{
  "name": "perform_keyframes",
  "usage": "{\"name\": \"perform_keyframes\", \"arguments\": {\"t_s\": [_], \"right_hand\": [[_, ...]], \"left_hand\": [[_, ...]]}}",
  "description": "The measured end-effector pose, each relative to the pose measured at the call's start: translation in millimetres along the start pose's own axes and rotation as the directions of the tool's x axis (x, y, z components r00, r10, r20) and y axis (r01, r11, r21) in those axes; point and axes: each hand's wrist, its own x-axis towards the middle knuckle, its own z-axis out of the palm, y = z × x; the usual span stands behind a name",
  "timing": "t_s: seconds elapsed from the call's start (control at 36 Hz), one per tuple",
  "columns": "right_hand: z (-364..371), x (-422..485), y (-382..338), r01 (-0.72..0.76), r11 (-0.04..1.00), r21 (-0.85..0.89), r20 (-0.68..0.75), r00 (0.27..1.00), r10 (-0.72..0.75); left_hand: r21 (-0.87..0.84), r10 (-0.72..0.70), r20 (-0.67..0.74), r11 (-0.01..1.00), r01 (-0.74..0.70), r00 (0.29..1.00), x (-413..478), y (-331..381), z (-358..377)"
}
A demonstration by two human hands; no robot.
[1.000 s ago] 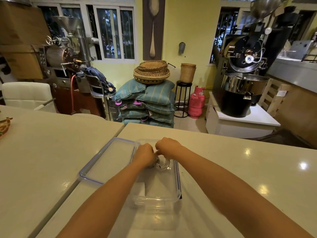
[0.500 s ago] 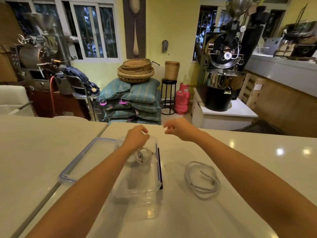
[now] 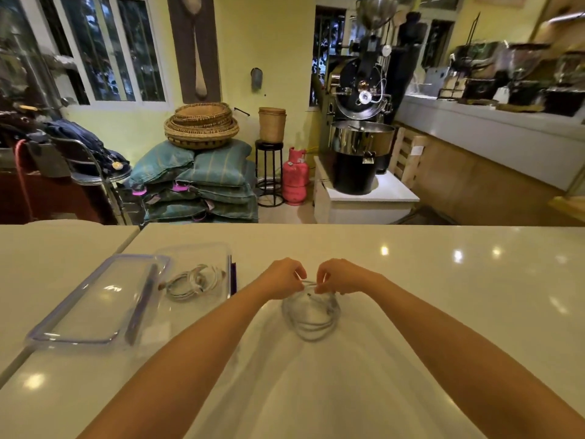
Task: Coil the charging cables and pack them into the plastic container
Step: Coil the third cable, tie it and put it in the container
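A clear plastic container stands on the white counter at the left, and a coiled white cable lies inside it. Its blue-rimmed lid leans against the container's left side. A second white cable lies in a loose coil on the counter to the right of the container. My left hand and my right hand meet at the far edge of this coil, each pinching a strand of it.
The white counter stretches wide to the right; a second table adjoins it at the left with a narrow gap. Beyond the counter stand stacked sacks with baskets, a pink gas cylinder and a coffee roaster.
Both hands left the container, where the first coil now lies, and moved right to the second cable, pinching it. The camera view also swung to the right.
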Motion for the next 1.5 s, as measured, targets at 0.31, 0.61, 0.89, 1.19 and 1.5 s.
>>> {"name": "perform_keyframes", "arguments": {"t_s": [0.31,0.61,0.89,1.19,1.5], "right_hand": [[26,-6,9,0.001,0.998,-0.063,-0.026,1.0,-0.002],[-40,-34,0,0.111,0.858,0.501,-0.229,0.973,0.008],[-71,-43,-21,0.157,0.128,0.979,-0.171,0.979,0.111],[-58,-47,-53,0.104,-0.236,0.966,-0.133,0.985,-0.106],[-52,-59,-34,0.394,0.559,0.73,-0.575,0.795,0.19]], "left_hand": [[0.012,-0.049,0.048,0.999,0.048,0.998,-3,3,29],[-0.537,-0.167,-0.413,0.839,-0.091,0.895,-4,13,-16],[-0.813,-0.129,-0.36,0.528,-0.243,0.924,-23,40,-51],[-0.879,0.112,-0.262,0.382,-0.285,0.959,-14,71,-61],[-0.933,0.225,-0.302,0.13,-0.336,0.926,-13,79,-90]]}}
